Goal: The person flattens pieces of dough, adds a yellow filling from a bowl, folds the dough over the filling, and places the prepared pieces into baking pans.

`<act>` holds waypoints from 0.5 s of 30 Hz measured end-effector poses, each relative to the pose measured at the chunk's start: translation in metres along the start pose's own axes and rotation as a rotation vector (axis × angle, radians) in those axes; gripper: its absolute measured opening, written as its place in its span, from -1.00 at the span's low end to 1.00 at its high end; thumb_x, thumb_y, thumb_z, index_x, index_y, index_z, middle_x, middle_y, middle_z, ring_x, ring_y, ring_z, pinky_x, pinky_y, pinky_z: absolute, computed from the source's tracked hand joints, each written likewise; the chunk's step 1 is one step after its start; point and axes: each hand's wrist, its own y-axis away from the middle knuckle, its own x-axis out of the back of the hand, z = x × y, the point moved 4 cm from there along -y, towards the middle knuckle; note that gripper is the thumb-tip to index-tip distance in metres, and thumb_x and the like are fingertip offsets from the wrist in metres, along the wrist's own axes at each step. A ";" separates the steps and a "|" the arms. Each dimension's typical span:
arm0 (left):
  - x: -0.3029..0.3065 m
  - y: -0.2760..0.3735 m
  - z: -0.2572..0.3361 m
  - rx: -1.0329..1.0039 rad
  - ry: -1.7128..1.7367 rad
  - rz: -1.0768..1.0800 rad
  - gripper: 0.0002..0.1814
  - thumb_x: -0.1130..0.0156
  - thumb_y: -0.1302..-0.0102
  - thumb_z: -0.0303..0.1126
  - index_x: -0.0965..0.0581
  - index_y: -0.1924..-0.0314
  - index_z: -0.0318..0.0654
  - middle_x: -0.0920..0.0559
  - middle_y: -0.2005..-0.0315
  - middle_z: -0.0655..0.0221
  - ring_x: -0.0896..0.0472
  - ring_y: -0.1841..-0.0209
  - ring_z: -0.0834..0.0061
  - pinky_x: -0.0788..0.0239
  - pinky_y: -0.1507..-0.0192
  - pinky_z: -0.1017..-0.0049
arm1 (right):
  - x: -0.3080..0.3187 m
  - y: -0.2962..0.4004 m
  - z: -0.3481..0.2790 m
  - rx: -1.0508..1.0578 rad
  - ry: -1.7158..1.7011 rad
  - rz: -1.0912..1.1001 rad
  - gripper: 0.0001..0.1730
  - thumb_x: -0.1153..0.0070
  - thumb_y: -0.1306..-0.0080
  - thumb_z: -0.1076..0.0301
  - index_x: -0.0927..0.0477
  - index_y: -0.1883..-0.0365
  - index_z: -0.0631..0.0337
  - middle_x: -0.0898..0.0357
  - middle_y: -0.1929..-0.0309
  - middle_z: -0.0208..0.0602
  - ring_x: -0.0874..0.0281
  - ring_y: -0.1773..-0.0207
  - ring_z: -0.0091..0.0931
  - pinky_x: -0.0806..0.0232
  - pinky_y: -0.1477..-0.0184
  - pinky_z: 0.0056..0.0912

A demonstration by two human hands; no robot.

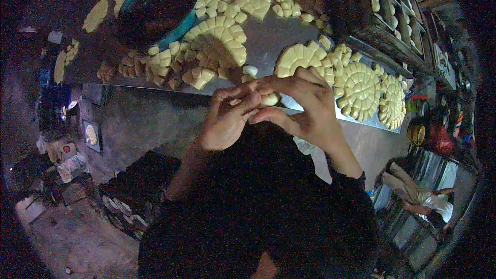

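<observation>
Between my fingers, just off the table's near edge, is a small pale dough ball (269, 100). My left hand (232, 112) cups its left side, fingertips close together; my right hand (306, 102) pinches it with curled fingers and thumb. Just beyond my fingertips, a white rounded piece (250, 70) lies on the metal table (263, 37). Scored dough clusters surround it: a fan-shaped one (302, 58) beyond my right hand, a round one (358, 89) farther right, and a large curved one (223, 33) beyond my left hand. Smaller dough chunks (199, 77) sit near the edge.
A large teal tub (182, 29) stands on the table at upper left. At upper right is a dark rack (387, 23) with dough pieces in its compartments. Another person (418, 197) is at lower right. A dark tray of pale pieces (124, 213) lies at lower left.
</observation>
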 end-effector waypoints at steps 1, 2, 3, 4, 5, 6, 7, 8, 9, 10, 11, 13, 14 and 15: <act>0.021 -0.002 -0.010 -0.022 -0.070 0.093 -0.70 -0.17 -0.46 -0.27 -0.58 -0.01 -0.36 -0.64 -0.01 0.25 -0.59 -0.09 0.42 -0.42 -0.15 0.39 | -0.013 0.005 0.009 -0.081 -0.076 0.022 -0.36 -0.58 0.14 0.19 -0.58 0.09 0.15 -0.67 0.13 -0.37 -0.57 0.19 -0.43 -0.32 0.18 -0.39; 0.043 -0.005 -0.023 -0.048 -0.148 0.175 -0.71 -0.19 -0.45 -0.26 -0.60 0.03 -0.35 -0.67 0.07 0.28 -0.62 -0.03 0.45 -0.43 -0.11 0.43 | -0.029 0.014 0.019 -0.157 -0.146 0.054 -0.37 -0.58 0.11 0.22 -0.56 0.08 0.17 -0.64 0.11 -0.33 -0.57 0.15 -0.43 -0.34 0.13 -0.38; 0.055 -0.010 -0.027 -0.061 -0.222 0.250 -0.73 -0.21 -0.44 -0.26 -0.62 0.08 -0.35 -0.69 0.15 0.32 -0.64 0.03 0.49 -0.44 -0.07 0.47 | -0.043 0.023 0.030 -0.246 -0.210 0.088 -0.37 -0.58 0.09 0.26 -0.54 0.07 0.19 -0.60 0.08 -0.29 -0.56 0.10 -0.43 -0.37 0.08 -0.38; 0.033 -0.013 -0.002 -0.116 -0.606 0.335 -0.75 -0.21 -0.44 -0.28 -0.65 0.19 -0.37 -0.69 0.35 0.42 -0.64 0.28 0.60 -0.46 0.16 0.52 | -0.073 0.048 0.049 -0.477 -0.488 0.020 -0.38 -0.54 -0.01 0.41 -0.44 0.01 0.18 -0.52 0.05 -0.29 -0.53 0.01 -0.47 -0.40 0.00 -0.38; 0.053 -0.019 -0.013 -0.166 -0.613 0.321 -0.75 -0.21 -0.44 -0.29 -0.65 0.19 -0.37 -0.69 0.35 0.42 -0.63 0.33 0.61 -0.45 0.24 0.52 | -0.099 0.065 0.062 -0.608 -0.664 0.012 -0.37 -0.50 -0.06 0.50 -0.39 -0.03 0.15 -0.50 0.04 -0.33 -0.54 0.04 -0.51 -0.42 0.02 -0.43; 0.091 -0.027 -0.042 -0.211 -0.604 0.305 -0.75 -0.20 -0.45 -0.29 -0.65 0.19 -0.37 -0.69 0.35 0.41 -0.61 0.38 0.62 -0.45 0.33 0.52 | -0.120 0.075 0.072 -0.745 -0.765 0.046 -0.39 -0.54 -0.03 0.42 -0.42 0.02 0.16 -0.56 0.10 -0.32 -0.56 0.06 -0.49 -0.43 0.02 -0.40; 0.112 -0.030 -0.057 -0.251 -0.596 0.294 -0.76 -0.20 -0.45 -0.30 -0.65 0.19 -0.37 -0.69 0.35 0.40 -0.60 0.43 0.63 -0.44 0.41 0.52 | -0.131 0.079 0.077 -0.866 -0.812 0.054 -0.42 -0.52 -0.05 0.42 -0.43 0.03 0.17 -0.59 0.13 -0.32 -0.57 0.08 -0.48 -0.44 0.03 -0.39; 0.103 -0.029 -0.037 -0.066 -0.736 0.252 -0.78 -0.20 -0.45 -0.32 -0.63 0.10 -0.34 -0.68 0.27 0.35 -0.55 0.53 0.65 -0.36 0.56 0.57 | -0.141 0.083 0.084 -0.977 -0.856 0.080 -0.45 -0.50 -0.06 0.42 -0.45 0.04 0.18 -0.62 0.16 -0.31 -0.59 0.11 -0.47 -0.45 0.04 -0.37; 0.111 -0.034 -0.038 -0.054 -0.687 0.273 -0.76 -0.18 -0.45 -0.32 -0.60 0.03 -0.32 -0.67 0.25 0.34 -0.54 0.54 0.66 -0.34 0.58 0.59 | -0.145 0.084 0.091 -1.067 -0.841 0.078 -0.49 -0.43 -0.13 0.49 -0.44 0.01 0.19 -0.62 0.16 -0.30 -0.60 0.13 -0.47 -0.46 0.08 -0.37; 0.121 -0.042 -0.041 -0.042 -0.639 0.294 -0.74 -0.17 -0.46 -0.31 -0.57 -0.03 -0.31 -0.66 0.23 0.33 -0.53 0.55 0.67 -0.33 0.60 0.61 | -0.148 0.086 0.099 -1.158 -0.826 0.078 -0.53 -0.36 -0.19 0.56 -0.44 -0.03 0.21 -0.63 0.15 -0.29 -0.62 0.16 -0.47 -0.47 0.11 -0.37; 0.126 -0.047 -0.041 -0.026 -0.583 0.321 -0.70 -0.15 -0.47 -0.31 -0.54 -0.10 -0.29 -0.65 0.20 0.33 -0.52 0.56 0.68 -0.31 0.61 0.63 | -0.141 0.084 0.107 -1.063 -0.576 0.097 -0.57 -0.33 -0.20 0.56 -0.46 -0.01 0.23 -0.64 0.17 -0.25 -0.63 0.16 -0.45 -0.47 0.12 -0.35; 0.133 -0.060 -0.022 0.044 -0.595 0.323 -0.60 -0.09 -0.51 -0.25 -0.42 -0.24 -0.27 -0.63 0.19 0.36 -0.44 0.59 0.71 -0.30 0.58 0.65 | -0.131 0.087 0.130 -0.843 -0.087 0.121 -0.64 -0.29 -0.21 0.56 -0.51 0.03 0.27 -0.68 0.20 -0.19 -0.65 0.17 -0.40 -0.48 0.13 -0.32; 0.141 -0.065 -0.015 0.058 -0.634 0.309 -0.60 -0.07 -0.52 -0.23 -0.41 -0.24 -0.26 -0.63 0.21 0.37 -0.43 0.59 0.72 -0.30 0.57 0.65 | -0.131 0.096 0.144 -0.829 0.147 0.128 -0.71 -0.28 -0.19 0.56 -0.56 0.11 0.32 -0.66 0.18 -0.08 -0.68 0.17 -0.27 -0.49 0.12 -0.27; 0.148 -0.071 -0.008 0.075 -0.679 0.295 -0.59 -0.06 -0.53 -0.20 -0.41 -0.24 -0.26 -0.63 0.22 0.38 -0.42 0.59 0.72 -0.30 0.56 0.65 | -0.130 0.093 0.149 -0.784 0.325 0.092 -0.70 -0.25 -0.20 0.55 -0.56 0.08 0.35 -0.65 0.19 -0.02 -0.66 0.17 -0.15 -0.48 0.10 -0.22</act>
